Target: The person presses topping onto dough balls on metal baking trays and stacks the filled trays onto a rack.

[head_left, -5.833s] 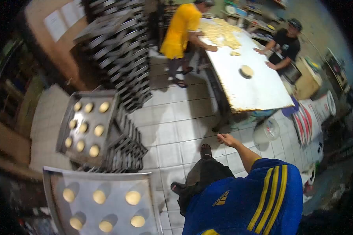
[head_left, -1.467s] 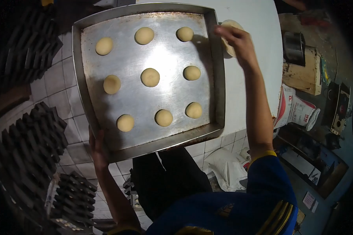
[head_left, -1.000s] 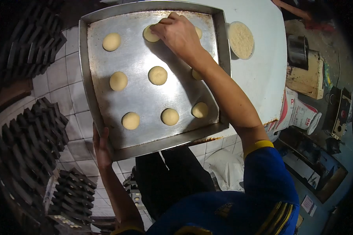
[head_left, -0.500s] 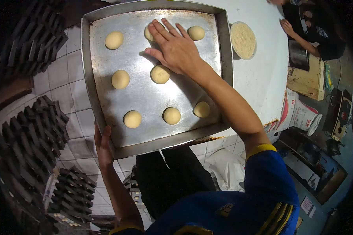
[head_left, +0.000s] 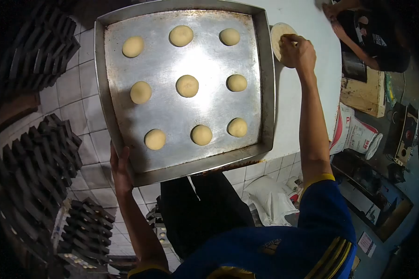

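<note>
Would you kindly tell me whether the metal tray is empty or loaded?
Loaded: the tray holds nine dough balls in three rows, with bare metal between them.

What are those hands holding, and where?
The left hand holds the metal tray by its near left corner; whether the right hand holds anything can't be told.

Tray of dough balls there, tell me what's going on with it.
A person steadies the tray with the left hand at its near left corner; part of the tray lies over the white table. Nine dough balls sit in it, three by three, apart from one another. The right hand is at the bowl just right of the tray; whether its fingers hold anything can't be made out. A co-worker in dark clothes is at upper right.
</note>
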The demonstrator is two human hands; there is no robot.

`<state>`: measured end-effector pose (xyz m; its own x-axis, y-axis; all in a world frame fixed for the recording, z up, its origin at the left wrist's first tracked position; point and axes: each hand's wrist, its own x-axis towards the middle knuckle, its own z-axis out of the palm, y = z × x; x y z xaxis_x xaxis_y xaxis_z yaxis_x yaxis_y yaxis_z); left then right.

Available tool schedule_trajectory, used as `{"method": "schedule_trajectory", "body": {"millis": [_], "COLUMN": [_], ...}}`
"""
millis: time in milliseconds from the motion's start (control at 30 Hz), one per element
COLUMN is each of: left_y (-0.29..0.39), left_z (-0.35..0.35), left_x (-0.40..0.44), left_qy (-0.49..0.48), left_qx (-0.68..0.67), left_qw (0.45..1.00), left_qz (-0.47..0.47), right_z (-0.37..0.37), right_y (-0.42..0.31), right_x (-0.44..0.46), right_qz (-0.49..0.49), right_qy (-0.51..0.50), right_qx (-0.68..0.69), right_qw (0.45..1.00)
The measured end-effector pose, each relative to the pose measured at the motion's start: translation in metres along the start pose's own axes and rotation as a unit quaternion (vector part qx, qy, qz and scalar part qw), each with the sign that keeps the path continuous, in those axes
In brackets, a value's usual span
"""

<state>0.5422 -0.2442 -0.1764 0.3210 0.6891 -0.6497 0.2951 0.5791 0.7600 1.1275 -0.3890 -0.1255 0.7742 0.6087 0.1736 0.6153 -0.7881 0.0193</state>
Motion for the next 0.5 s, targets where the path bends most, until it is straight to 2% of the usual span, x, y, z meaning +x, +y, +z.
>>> {"method": "schedule_trajectory", "body": {"millis": [100,200,267,300,367,400,500], "left_y": [-0.018,-0.016,-0.012,-0.010,-0.019,-0.024,-0.035], "left_z": [-0.006,-0.006,-0.006,-0.007,-0.012,-0.015,-0.020], "left_x": [0.002,0.005,0.005,0.004,0.008,0.010,0.012], "left_qy": [0.046,-0.005,-0.005,-0.003,-0.010,-0.013,-0.020], "left_qx": [-0.028,-0.050,-0.031,-0.012,-0.022,-0.031,-0.068], "left_qw": [0.998,0.999,0.999,1.000,1.000,0.999,0.997], "left_qz": [-0.021,-0.004,-0.007,-0.011,-0.001,0.009,0.004], "right_z": [0.012,-0.005,-0.010,-0.010,-0.010,-0.019,-0.039], "right_y": [0.008,0.005,0.011,0.018,0.035,0.030,-0.010], "right_x": [0.001,-0.001,0.001,-0.003,-0.017,-0.029,-0.085], "right_qz": [-0.048,-0.043,0.104,0.105,0.091,0.092,0.087], "right_qy": [-0.009,-0.017,-0.063,-0.063,-0.082,-0.081,-0.155], "right_qx": [0.000,-0.012,0.158,0.157,0.395,0.392,0.468], "right_qw": [0.999,0.999,0.980,0.980,0.910,0.912,0.866]}}
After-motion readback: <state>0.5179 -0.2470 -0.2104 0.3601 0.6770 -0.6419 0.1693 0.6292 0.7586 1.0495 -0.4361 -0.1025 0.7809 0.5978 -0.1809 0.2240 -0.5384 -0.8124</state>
